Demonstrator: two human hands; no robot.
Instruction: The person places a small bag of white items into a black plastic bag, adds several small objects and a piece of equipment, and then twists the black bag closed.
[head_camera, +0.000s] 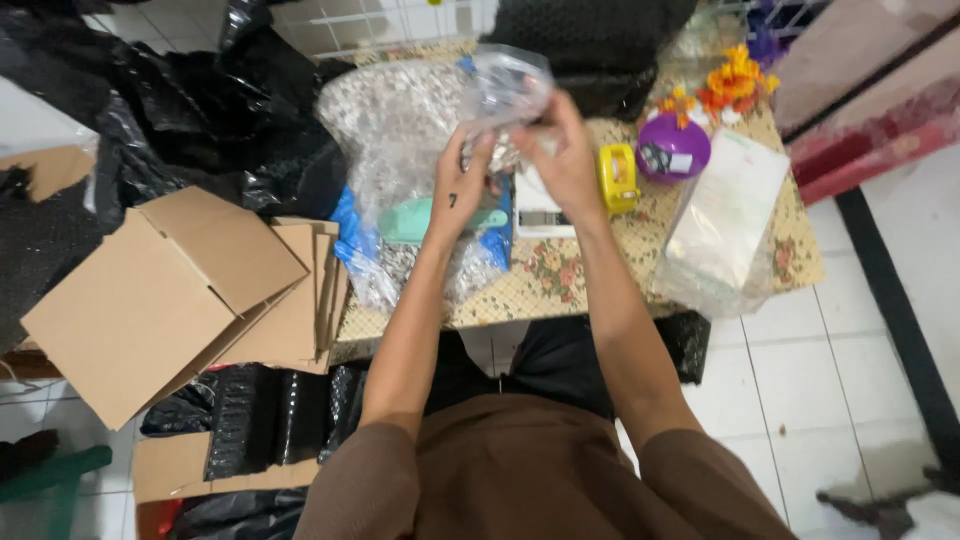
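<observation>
Landmark = low table (790, 265) with the floral patterned cover.

Off its left edge: open cardboard box (160, 300) on the floor, flattened cartons stacked between box and table. Black plastic sheeting (200, 110) piled behind the box.

On the table's left half: big clear bag of small speckled pieces (395, 130), with a mint-green scoop (415, 220) lying in front of it.

Above the table's middle: left hand (462, 190) with fingers closed on the lower edge of a small clear plastic bag (508, 88). Right hand (565, 160) pinches the same bag from the other side. Bag is held up off the table, between both hands.

Under the hands: white scale (540, 205) on the table. Right of it: yellow tape dispenser (618, 178), purple bowl (672, 150), orange flowers (728, 82) at the far edge, stack of clear flat bags (722, 225) on the right end.
</observation>
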